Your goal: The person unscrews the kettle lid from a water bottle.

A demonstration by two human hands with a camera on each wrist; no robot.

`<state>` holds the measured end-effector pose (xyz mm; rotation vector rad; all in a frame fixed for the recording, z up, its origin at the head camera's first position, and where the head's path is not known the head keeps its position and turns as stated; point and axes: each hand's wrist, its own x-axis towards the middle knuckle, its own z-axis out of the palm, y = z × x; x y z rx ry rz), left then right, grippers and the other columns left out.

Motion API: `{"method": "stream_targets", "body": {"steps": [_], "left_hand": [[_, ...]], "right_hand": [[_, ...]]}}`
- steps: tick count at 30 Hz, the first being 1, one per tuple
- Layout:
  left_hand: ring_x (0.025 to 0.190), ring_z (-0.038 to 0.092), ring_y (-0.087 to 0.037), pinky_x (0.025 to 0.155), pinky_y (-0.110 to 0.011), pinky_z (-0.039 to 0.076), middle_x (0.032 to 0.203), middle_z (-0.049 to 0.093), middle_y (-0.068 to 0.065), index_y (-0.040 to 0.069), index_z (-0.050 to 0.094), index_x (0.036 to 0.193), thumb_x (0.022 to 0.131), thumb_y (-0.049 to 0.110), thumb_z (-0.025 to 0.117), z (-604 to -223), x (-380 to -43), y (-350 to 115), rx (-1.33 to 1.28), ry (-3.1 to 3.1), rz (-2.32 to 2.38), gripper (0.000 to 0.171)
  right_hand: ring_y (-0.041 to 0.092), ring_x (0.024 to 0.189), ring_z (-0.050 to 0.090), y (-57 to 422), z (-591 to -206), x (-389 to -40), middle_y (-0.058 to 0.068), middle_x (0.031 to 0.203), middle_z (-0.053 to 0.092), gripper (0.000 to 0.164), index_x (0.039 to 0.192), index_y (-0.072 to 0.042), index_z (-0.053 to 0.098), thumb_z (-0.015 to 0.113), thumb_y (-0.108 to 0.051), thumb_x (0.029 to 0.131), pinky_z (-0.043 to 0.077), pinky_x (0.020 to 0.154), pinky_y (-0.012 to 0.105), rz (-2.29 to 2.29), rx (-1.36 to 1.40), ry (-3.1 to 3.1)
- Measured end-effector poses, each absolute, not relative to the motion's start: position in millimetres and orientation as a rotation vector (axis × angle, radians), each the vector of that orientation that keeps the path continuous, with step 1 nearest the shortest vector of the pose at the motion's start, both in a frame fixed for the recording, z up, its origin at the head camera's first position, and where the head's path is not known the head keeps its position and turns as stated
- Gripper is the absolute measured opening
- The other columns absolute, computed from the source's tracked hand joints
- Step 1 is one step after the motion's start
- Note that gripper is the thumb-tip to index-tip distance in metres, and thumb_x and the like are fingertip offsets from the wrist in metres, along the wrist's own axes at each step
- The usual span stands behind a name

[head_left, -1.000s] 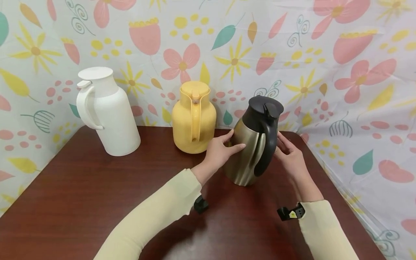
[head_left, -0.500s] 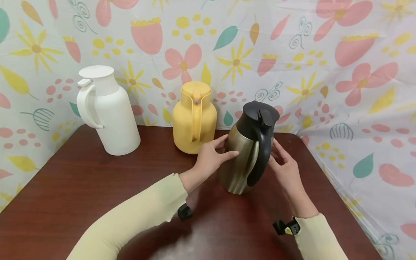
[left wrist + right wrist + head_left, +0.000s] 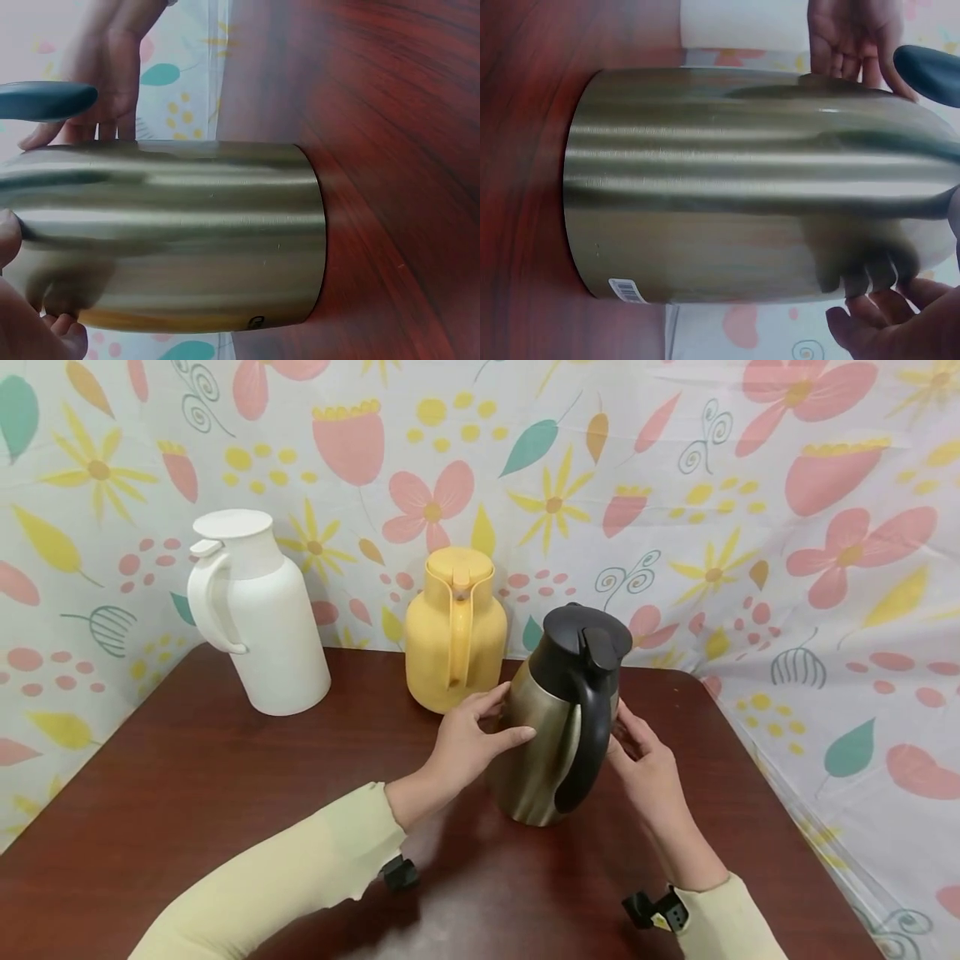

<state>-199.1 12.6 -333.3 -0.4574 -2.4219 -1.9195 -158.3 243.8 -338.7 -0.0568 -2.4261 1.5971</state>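
Observation:
A brushed-steel vacuum jug (image 3: 542,727) with a black lid and black handle stands right of the middle of the table, its handle facing me. My left hand (image 3: 467,739) grips the left side of its body, thumb across the near face. On the other side my right hand (image 3: 648,772) holds the body with curled fingers, behind and right of the handle. In the left wrist view the jug's base meets the tabletop or lies very near it; I cannot tell which. A barcode sticker (image 3: 627,291) shows low on the steel in the right wrist view.
A yellow vacuum jug (image 3: 486,647) stands at the back, just behind my left fingertips. Farther left is a white vacuum jug (image 3: 276,627), its handle to the left. The dark red wooden table (image 3: 225,777) ends at a flower-printed curtain (image 3: 555,410).
Both hands have brought the steel jug toward me and a little left, keeping their hold on it. The white and yellow jugs stay put; the head view has shifted slightly.

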Motion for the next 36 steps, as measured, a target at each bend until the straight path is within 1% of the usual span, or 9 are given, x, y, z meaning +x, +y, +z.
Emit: {"method": "stream_targets", "body": {"steps": [1,3,8,12,18,24,29,33,36], "left_hand": [[0.125,0.065,-0.03,0.106,-0.046,0.052,0.137,0.065,-0.013,0.01,0.053,0.149,0.087,0.019,0.083,-333,-199,11,-0.456,-2.425,-1.917,0.07],[0.122,0.065,-0.03,0.104,-0.045,0.053,0.134,0.066,-0.013,0.01,0.053,0.149,0.087,0.019,0.083,-333,-198,8,-0.455,-2.429,-1.918,0.07],[0.124,0.065,-0.03,0.106,-0.042,0.053,0.135,0.065,-0.013,0.009,0.052,0.148,0.087,0.017,0.082,-332,-194,3,-0.466,-2.423,-1.92,0.068],[0.133,0.06,-0.028,0.11,-0.043,0.05,0.143,0.062,-0.013,0.006,0.051,0.149,0.088,0.015,0.081,-336,-191,0,-0.483,-2.388,-1.941,0.068],[0.147,0.048,-0.021,0.113,-0.042,0.049,0.158,0.051,-0.005,0.01,0.05,0.15,0.089,0.015,0.08,-341,-186,-8,-0.467,-2.338,-2.037,0.068],[0.147,0.046,-0.013,0.119,-0.04,0.042,0.154,0.052,0.006,0.018,0.053,0.148,0.087,0.022,0.083,-340,-181,-18,-0.41,-2.398,-1.979,0.069],[0.148,0.046,-0.013,0.123,-0.041,0.037,0.153,0.054,0.006,0.02,0.054,0.147,0.086,0.022,0.083,-340,-179,-24,-0.39,-2.417,-1.966,0.067],[0.147,0.046,-0.014,0.122,-0.041,0.038,0.152,0.055,0.006,0.02,0.054,0.147,0.086,0.021,0.083,-339,-178,-27,-0.376,-2.424,-1.975,0.067],[0.147,0.047,-0.014,0.12,-0.04,0.041,0.151,0.055,0.006,0.02,0.055,0.147,0.086,0.02,0.083,-338,-177,-29,-0.358,-2.427,-1.98,0.068]], "right_hand": [[-0.026,0.104,0.054,243,-339,-158,-0.036,0.113,0.055,0.057,0.156,-0.012,0.043,0.062,-0.019,0.103,0.046,0.087,0.002,1.604,-0.039,-2.414],[-0.024,0.104,0.055,241,-341,-157,-0.04,0.11,0.054,0.057,0.155,-0.009,0.043,0.063,-0.015,0.102,0.046,0.087,0.002,1.614,-0.001,-2.391],[-0.017,0.107,0.057,234,-345,-156,-0.033,0.113,0.057,0.059,0.156,-0.006,0.042,0.064,-0.009,0.101,0.046,0.088,0.003,1.692,0.053,-2.303],[-0.015,0.109,0.058,228,-347,-154,-0.028,0.116,0.057,0.061,0.156,-0.006,0.041,0.064,-0.009,0.1,0.048,0.088,0.005,1.752,0.058,-2.263],[-0.016,0.11,0.058,221,-346,-150,-0.028,0.116,0.057,0.061,0.157,-0.007,0.04,0.064,-0.009,0.1,0.049,0.087,0.006,1.774,0.056,-2.27],[-0.014,0.108,0.056,214,-346,-147,-0.033,0.112,0.057,0.061,0.155,-0.01,0.045,0.068,-0.008,0.098,0.049,0.084,0.006,1.687,0.016,-2.295],[-0.012,0.107,0.054,208,-347,-145,-0.04,0.111,0.056,0.061,0.152,-0.016,0.051,0.073,-0.01,0.094,0.048,0.085,0.006,1.595,-0.038,-2.324],[-0.01,0.106,0.055,205,-347,-144,-0.04,0.109,0.057,0.061,0.149,-0.017,0.055,0.076,-0.01,0.092,0.047,0.085,0.006,1.579,-0.063,-2.31],[-0.01,0.105,0.056,203,-348,-144,-0.04,0.108,0.058,0.061,0.148,-0.016,0.057,0.077,-0.008,0.09,0.046,0.086,0.006,1.583,-0.058,-2.286]]}}
